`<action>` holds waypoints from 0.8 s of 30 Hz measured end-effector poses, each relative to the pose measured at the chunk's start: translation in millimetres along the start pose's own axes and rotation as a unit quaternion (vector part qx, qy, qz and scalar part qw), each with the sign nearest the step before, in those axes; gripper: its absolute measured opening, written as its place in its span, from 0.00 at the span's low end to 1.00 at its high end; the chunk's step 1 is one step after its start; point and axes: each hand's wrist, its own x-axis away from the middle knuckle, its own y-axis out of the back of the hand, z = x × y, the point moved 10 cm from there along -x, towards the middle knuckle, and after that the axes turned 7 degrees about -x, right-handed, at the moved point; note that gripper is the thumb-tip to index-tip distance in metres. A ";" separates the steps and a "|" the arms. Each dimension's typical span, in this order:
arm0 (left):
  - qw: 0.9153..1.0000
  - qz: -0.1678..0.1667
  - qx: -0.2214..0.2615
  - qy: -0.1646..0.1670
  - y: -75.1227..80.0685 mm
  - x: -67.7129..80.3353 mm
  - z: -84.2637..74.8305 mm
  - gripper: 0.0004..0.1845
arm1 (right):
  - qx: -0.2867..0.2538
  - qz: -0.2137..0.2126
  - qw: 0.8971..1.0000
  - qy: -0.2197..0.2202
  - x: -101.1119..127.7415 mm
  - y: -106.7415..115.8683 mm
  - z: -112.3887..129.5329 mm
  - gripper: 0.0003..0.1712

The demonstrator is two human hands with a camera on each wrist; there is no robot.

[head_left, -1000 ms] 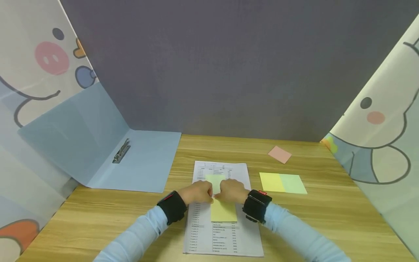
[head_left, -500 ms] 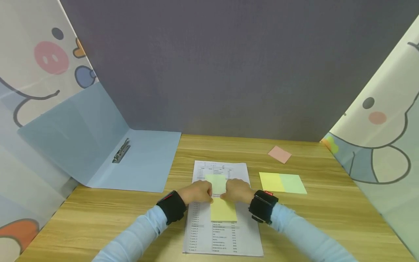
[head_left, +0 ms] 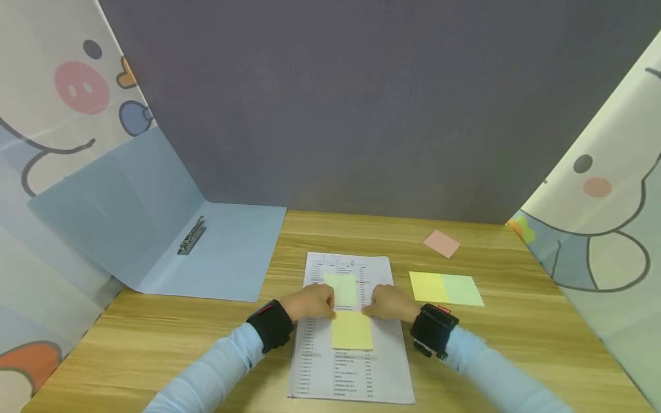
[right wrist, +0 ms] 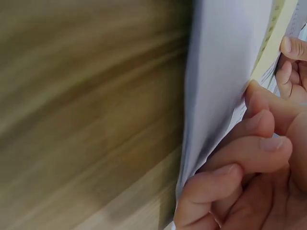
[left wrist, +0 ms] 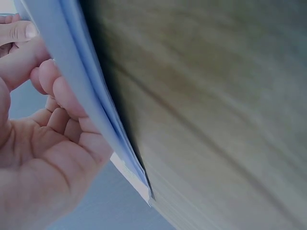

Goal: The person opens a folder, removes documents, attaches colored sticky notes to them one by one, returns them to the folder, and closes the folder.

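Note:
A stack of printed sheets [head_left: 382, 376] lies on the wooden table in front of me. On it are a yellow sticky note [head_left: 352, 331] and, above that, a pale green sticky note [head_left: 342, 289]. My left hand [head_left: 311, 302] has its thumb at the yellow note's upper left corner, fingers curled over the sheets. Opposite it, the thumb of my right hand [head_left: 389, 303] presses by the note's upper right corner. The right wrist view shows this hand's curled fingers [right wrist: 273, 143] beside the paper and the left thumb [right wrist: 287, 44] on the note's edge.
An open blue folder [head_left: 232, 252] with a metal clip [head_left: 191, 237] stands at the left. To the right lie a yellow pad [head_left: 428, 287] and a green pad [head_left: 463, 289] side by side, with a pink pad [head_left: 441, 244] behind them. A grey panel [head_left: 361, 115] bounds the back.
My right hand has slid right along the yellow note's top edge, from near the left hand to the note's right corner. The left hand has stayed in place.

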 end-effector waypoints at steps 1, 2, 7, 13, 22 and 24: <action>1.000 -0.001 0.001 -0.001 0.1 0.1 -0.2 0.09 | -0.002 0.001 1.000 0.000 0.4 0.4 -1.4 0.20; 1.000 -0.001 0.000 -0.001 0.1 0.0 -0.2 0.09 | -0.003 0.001 1.000 0.002 0.8 0.6 -2.3 0.20; 1.000 -0.005 0.008 -0.004 1.4 0.3 -0.9 0.09 | -0.006 0.004 1.000 0.006 3.3 5.7 -4.6 0.23; 1.000 -0.002 0.002 -0.005 2.2 -1.0 -0.2 0.09 | 0.002 -0.002 1.000 0.016 5.4 10.2 -3.1 0.25; 1.000 0.021 -0.003 0.002 1.5 1.0 0.4 0.15 | 0.015 -0.005 1.000 0.019 3.6 5.4 7.1 0.24; 1.000 0.025 -0.003 -0.001 1.6 1.2 -0.6 0.16 | 0.011 -0.001 1.000 0.023 2.3 2.8 13.5 0.23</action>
